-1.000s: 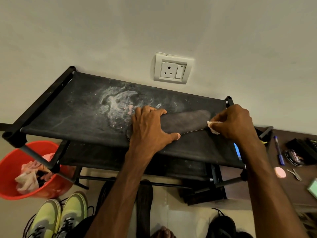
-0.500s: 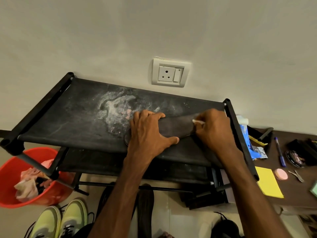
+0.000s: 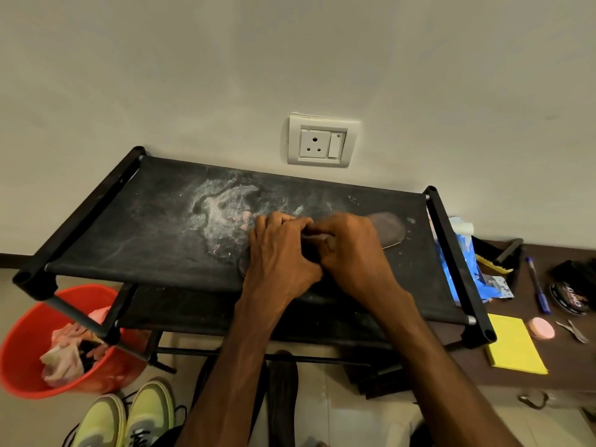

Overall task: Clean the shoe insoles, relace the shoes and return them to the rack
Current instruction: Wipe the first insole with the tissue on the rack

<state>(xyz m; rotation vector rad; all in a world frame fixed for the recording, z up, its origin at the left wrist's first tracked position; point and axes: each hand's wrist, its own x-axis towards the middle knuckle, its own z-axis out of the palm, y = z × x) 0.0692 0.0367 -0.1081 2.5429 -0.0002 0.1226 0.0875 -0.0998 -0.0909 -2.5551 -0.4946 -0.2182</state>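
Note:
A dark insole (image 3: pixel 390 232) lies flat on the dusty black fabric top of the shoe rack (image 3: pixel 145 221), and only its right end shows. My left hand (image 3: pixel 280 253) presses down on the insole's left part. My right hand (image 3: pixel 351 250) sits tight against the left one over the insole's middle, its fingers curled down. The white wipe it pinched earlier is hidden under those fingers. A pair of yellow-green shoes (image 3: pixel 129 417) stands on the floor at the lower left. A second dark insole (image 3: pixel 283 391) lies on the floor below the rack.
An orange bucket (image 3: pixel 25 350) with crumpled rags stands left of the rack. A wall socket (image 3: pixel 319 140) is behind it. On the brown side table at right lie a blue packet (image 3: pixel 458 262), a yellow notepad (image 3: pixel 512 346), a pen (image 3: pixel 537 285) and a polish tin (image 3: pixel 567 298).
My right hand has slid left along the insole from its right end until it meets my left hand. The wipe is no longer visible. The insole's right end is now uncovered.

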